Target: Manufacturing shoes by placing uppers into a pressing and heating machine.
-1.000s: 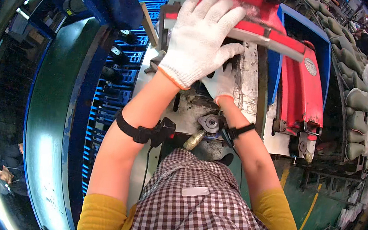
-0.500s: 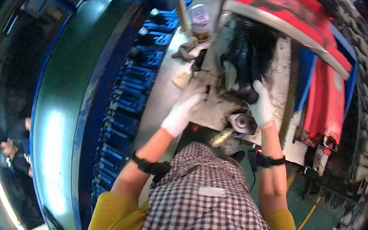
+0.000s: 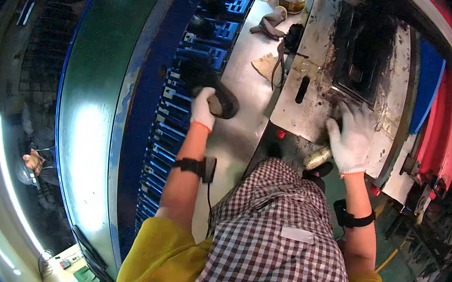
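Holding a black shoe [image 3: 229, 103] out to the person's left, the gloved left hand [image 3: 202, 107] has its fingers curled round the piece at a greyish-tan patch. The shoe is over the border between the blue slotted rack [image 3: 158, 161] and the steel benchtop [image 3: 243, 134]; whether it touches either cannot be told.

The gloved right hand [image 3: 353, 134] grasps nothing: palm down, fingers spread, it is at the near end of the black rectangular fixture [image 3: 360, 67] on the stained metal plate [image 3: 309, 108]. Contact there is unclear.

Judging by how things lie, the shoe is off the plate and well apart from the fixture, but not yet let go; releasing it seems to be what is left of this handling. Whether other work on it is finished does not show.

Its long axis runs aslant, from upper left over the rack to lower right over the benchtop. The rounded end points lower right; the far end blurs into dark, so toe or heel cannot be settled.
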Tool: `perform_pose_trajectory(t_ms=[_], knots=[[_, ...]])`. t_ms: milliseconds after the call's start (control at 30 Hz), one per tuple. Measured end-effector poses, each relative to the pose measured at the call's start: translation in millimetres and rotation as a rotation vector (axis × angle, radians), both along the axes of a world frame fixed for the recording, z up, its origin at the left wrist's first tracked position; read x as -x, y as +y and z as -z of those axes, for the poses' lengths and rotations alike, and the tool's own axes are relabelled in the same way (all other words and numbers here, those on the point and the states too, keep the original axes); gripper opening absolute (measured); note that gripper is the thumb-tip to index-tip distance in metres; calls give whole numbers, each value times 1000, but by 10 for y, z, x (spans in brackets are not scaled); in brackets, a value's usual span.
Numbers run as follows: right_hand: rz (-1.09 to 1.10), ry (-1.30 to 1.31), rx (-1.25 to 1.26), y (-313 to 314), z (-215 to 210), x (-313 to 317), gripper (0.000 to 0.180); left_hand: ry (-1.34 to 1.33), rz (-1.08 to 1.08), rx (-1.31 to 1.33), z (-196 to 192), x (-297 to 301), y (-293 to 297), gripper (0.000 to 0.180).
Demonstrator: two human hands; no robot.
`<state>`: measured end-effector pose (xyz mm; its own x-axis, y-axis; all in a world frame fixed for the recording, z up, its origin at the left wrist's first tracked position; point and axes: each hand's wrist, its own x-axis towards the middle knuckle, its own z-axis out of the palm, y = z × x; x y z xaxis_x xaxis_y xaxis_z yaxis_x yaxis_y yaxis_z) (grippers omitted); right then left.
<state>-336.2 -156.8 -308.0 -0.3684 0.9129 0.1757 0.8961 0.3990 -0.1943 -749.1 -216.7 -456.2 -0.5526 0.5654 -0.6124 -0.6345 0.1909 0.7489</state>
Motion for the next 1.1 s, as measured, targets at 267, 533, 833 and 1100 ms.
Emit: perform_pose_trajectory(t_ms=[267,533,833,1100], knots=[[87,137,18,12,37,-20,33,594,-125,293,135,1144,689,24],[89,186,19,24,20,10,27,1099,350,581,303,1282,640,85],[-496,603,150,-507,-1502,1512,15,1149,547,452,93,256,-361,76],[-1234,770,960,-1295,-3225,1594,20,1065,659,418,-84,-244,-860,70]])
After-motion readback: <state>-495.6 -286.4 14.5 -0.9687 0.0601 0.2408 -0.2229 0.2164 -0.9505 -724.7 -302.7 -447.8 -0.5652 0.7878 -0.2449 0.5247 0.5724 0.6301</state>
